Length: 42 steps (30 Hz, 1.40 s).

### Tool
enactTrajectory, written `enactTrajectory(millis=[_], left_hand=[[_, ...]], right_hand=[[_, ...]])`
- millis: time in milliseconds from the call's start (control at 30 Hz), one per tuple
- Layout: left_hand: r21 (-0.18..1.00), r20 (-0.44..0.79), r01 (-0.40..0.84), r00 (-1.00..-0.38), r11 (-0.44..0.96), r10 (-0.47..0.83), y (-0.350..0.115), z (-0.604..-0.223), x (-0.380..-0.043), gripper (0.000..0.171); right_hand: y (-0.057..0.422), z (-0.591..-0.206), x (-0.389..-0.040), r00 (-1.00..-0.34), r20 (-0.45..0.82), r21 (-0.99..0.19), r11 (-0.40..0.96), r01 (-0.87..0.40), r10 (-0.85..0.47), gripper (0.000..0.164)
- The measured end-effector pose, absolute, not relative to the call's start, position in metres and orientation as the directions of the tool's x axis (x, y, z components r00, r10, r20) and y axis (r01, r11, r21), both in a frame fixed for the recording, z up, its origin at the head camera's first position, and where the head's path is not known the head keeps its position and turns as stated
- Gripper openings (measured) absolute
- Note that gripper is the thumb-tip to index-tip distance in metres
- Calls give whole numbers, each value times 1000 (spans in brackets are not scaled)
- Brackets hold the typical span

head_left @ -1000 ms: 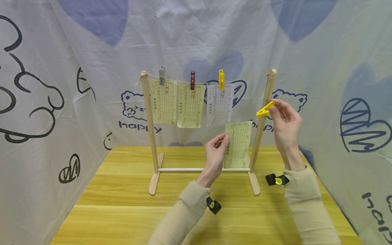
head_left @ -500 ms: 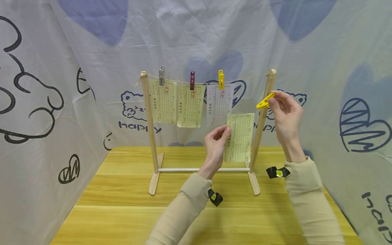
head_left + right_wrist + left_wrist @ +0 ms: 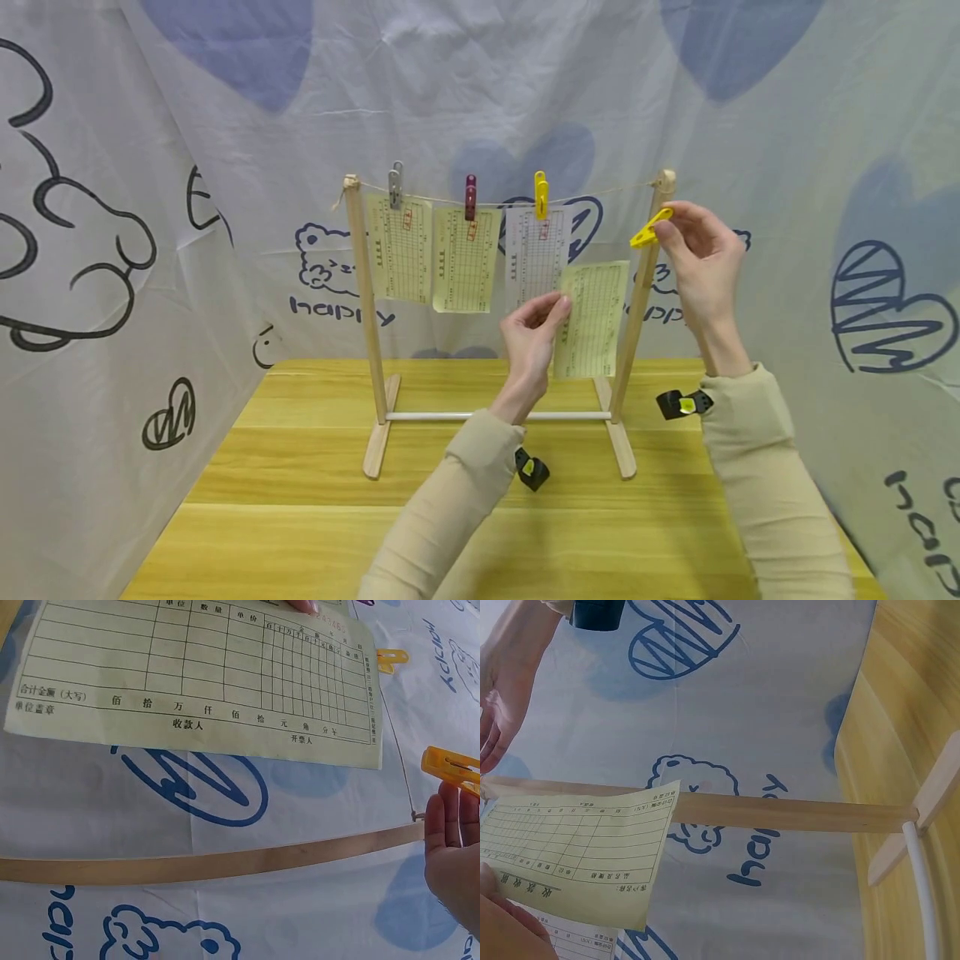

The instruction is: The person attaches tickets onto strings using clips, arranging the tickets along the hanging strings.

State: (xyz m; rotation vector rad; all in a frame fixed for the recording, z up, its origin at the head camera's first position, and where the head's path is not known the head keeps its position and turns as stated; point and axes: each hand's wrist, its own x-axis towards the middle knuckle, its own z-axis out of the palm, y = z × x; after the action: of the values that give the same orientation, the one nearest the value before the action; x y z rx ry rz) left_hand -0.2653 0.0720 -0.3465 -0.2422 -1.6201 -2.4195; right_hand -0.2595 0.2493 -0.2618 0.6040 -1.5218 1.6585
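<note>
A pale yellow printed receipt slip [image 3: 592, 321] is pinched along its left edge by my left hand [image 3: 531, 346], below the right part of the string. In the right wrist view the same slip [image 3: 202, 682] shows its ruled columns. My right hand [image 3: 705, 267] pinches a yellow clothespin [image 3: 651, 229] beside the right post. That clothespin [image 3: 454, 769] also appears at the right edge of the right wrist view. From the string [image 3: 600, 194] hang two yellow slips [image 3: 401, 250] and a white slip [image 3: 534, 250], held by a grey clip [image 3: 396, 185], a dark red clothespin [image 3: 470, 197] and a yellow one.
The wooden frame has a left post [image 3: 366, 300], a right post [image 3: 637, 317] and a white bottom rod [image 3: 435, 416]. It stands on a wood-grain table [image 3: 300, 533]. A patterned cloth [image 3: 480, 75] hangs behind and at both sides.
Both hands have risen. The left brings the yellow slip up and slightly right, its upper left corner now overlapping the hanging white slip. The right lifts the yellow clothespin closer to string height.
</note>
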Motion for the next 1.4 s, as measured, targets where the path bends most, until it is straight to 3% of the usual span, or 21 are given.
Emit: enactTrajectory(millis=[733, 1067, 1400], left_hand=[[894, 252, 250, -967, -371, -44, 78, -325, -276, 26], [887, 247, 251, -967, -387, -61, 81, -315, -282, 24], [882, 219, 227, -973, -412, -66, 87, -306, -288, 25]], right_hand=[[248, -239, -270, -578, 782, -608, 83, -790, 232, 21], [248, -227, -277, -517, 827, -562, 354, -748, 221, 23], [246, -214, -285, -481, 854, -517, 436, -737, 200, 24]])
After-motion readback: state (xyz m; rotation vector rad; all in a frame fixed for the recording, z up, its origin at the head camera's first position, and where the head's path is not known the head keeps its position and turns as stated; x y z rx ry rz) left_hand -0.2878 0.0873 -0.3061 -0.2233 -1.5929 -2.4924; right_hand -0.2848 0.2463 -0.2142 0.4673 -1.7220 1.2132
